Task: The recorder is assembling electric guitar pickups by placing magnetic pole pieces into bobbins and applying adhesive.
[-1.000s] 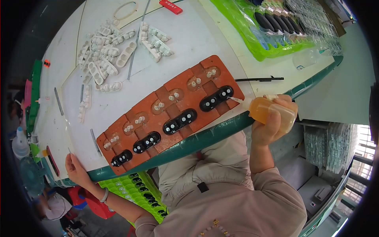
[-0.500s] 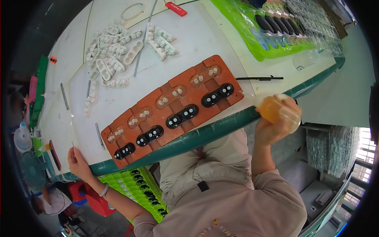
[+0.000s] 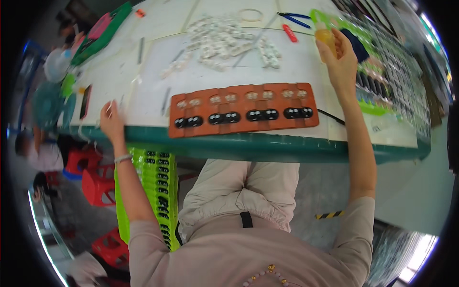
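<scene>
- At the far right of the table (image 3: 153, 76), your right hand (image 3: 342, 62) has its fingers closed around the amber bottle (image 3: 325, 38), probably gripped by the body so that its narrow end stays free
- The bottle lies against the inside of those fingers, thumb along its left side, fingertips curled round on the right; whether it touches the green tray (image 3: 377, 109) beside it, you cannot tell from here
- On the near left, your left hand (image 3: 113, 122) has fingertips drawn in by something small and pale, too blurred to tell if they pinch it
- The orange block (image 3: 244, 126) sits between your hands at the near edge, likely for easy reach, well apart from both
- Its black pieces (image 3: 262, 115) rest in the near row, perhaps to keep them steady and face up
- The white parts (image 3: 215, 40) are heaped farther off, probably to leave working room
</scene>
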Available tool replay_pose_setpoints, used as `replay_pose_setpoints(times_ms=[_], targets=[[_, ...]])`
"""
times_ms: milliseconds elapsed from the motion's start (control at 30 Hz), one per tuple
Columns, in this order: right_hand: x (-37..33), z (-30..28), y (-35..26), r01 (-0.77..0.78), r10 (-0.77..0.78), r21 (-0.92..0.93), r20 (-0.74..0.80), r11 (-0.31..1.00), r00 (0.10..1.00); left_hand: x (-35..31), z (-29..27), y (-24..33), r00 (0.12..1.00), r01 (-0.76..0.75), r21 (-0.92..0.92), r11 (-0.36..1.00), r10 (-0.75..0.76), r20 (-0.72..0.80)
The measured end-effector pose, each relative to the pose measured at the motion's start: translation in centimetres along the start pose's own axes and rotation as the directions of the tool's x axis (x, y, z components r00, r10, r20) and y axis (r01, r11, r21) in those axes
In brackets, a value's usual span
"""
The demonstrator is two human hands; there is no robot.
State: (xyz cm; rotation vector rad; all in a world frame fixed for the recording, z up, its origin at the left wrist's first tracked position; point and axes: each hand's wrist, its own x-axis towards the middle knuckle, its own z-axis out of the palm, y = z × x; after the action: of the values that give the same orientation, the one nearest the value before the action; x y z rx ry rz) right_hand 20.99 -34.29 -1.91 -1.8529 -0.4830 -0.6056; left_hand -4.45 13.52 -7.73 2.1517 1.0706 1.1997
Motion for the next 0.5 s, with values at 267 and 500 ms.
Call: replay_pose_setpoints(times_ms=[267,500], targets=[[2.0,2.0,9.5,0.027,0.036,-0.291,0.209,0.956,0.977,0.5,1.8,-0.3,0.983,-0.070,0.010,0.998,0.071,-0.167],[1.4,1.9,5.1,0.052,0.121,-0.567,0.263,0.822,0.957,0.0,0.3,0.7,0.983,-0.013,-0.069,0.998,0.000,-0.185]])
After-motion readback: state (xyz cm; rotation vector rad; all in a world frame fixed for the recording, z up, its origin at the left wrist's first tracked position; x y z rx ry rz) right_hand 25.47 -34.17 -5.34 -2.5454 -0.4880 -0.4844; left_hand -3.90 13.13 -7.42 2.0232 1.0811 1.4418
